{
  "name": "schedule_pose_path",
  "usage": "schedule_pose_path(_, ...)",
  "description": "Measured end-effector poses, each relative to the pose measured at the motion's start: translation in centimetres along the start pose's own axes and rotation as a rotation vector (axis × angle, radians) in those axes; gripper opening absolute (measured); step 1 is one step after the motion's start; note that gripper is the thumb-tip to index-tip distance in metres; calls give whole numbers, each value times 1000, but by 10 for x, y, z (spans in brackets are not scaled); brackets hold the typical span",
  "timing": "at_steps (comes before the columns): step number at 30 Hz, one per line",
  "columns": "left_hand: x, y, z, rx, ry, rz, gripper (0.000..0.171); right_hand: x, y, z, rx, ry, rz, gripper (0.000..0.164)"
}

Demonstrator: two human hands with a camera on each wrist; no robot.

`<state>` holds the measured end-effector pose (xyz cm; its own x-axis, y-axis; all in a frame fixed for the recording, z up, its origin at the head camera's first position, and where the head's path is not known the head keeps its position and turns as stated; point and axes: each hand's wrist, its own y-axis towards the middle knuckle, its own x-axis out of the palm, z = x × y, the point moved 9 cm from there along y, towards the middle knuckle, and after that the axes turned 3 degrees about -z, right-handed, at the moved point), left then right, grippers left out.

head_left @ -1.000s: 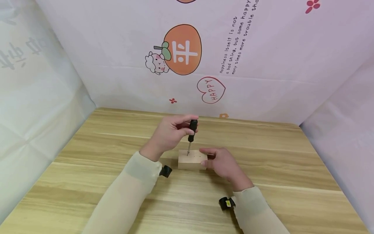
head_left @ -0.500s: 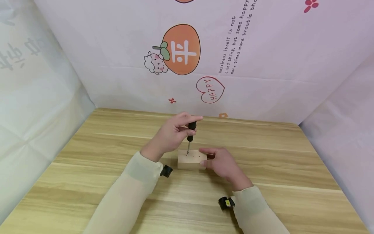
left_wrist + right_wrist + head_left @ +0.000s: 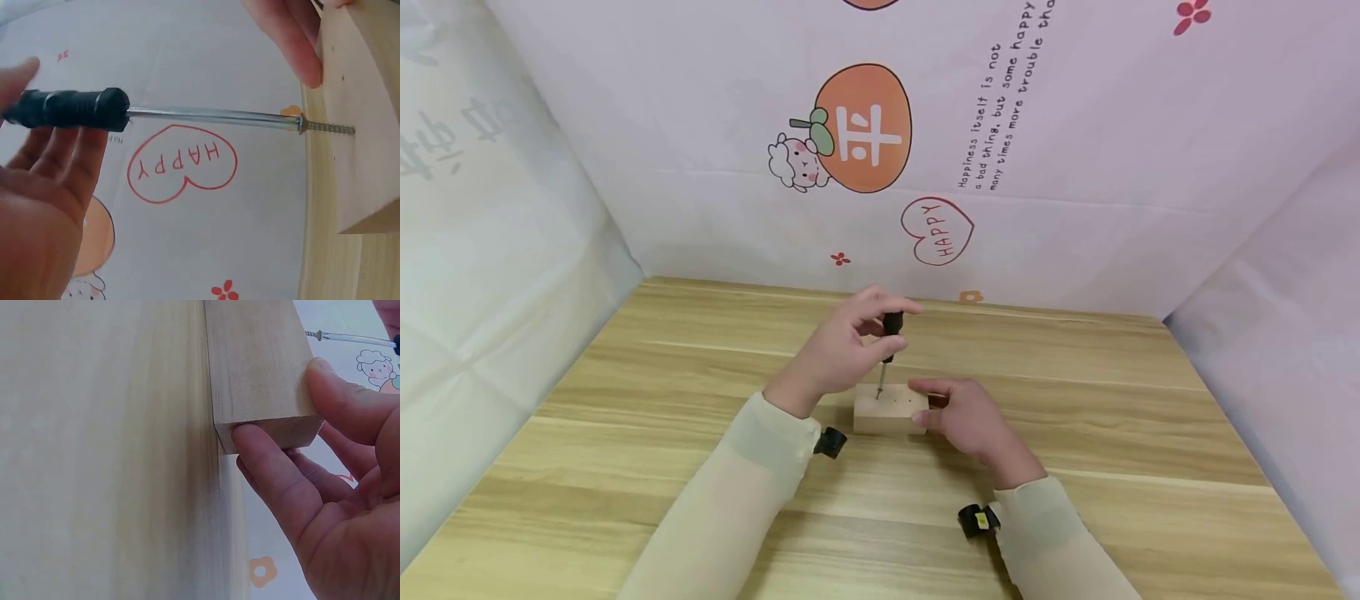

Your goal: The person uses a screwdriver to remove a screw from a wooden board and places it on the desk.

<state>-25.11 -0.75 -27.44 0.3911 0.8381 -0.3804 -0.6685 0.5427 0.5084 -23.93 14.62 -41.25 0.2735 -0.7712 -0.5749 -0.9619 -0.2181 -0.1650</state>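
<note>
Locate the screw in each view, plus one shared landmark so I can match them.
Head: screw just below picture centre, standing in the left part of the wooden block's top face.
Left wrist: screw right of centre, nearly horizontal in the picture, between screwdriver and wooden block.
Right wrist: screw near the top right, small, beyond the wooden block's edge.
Shared landmark: the wooden block, in all three.

The head view is evenly bright; the right wrist view is dimmer, its tabletop [image 3: 94, 456] blurred.
</note>
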Motion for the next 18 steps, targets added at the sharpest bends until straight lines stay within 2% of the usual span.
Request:
schedule_pose_path(5,-1,0,-2,24,-217,-104,37,0,1,2,1,7,0,41)
schedule_pose_path(9,-2,2,-2,1,-252,-121,36,0,2,2,-1,1,0,41)
schedule_pose_path(14,-7,2,-6,-90,-243,-26,37,0,1,1,0,-3,-1,41)
schedule_pose_path(16,-9,2,-7,-116,-236,30,37,0,1,1,1,1,1,41)
schedule_pose_path(18,-13,0,-9,-151,-183,111,37,1,1,1,4,6,2,41)
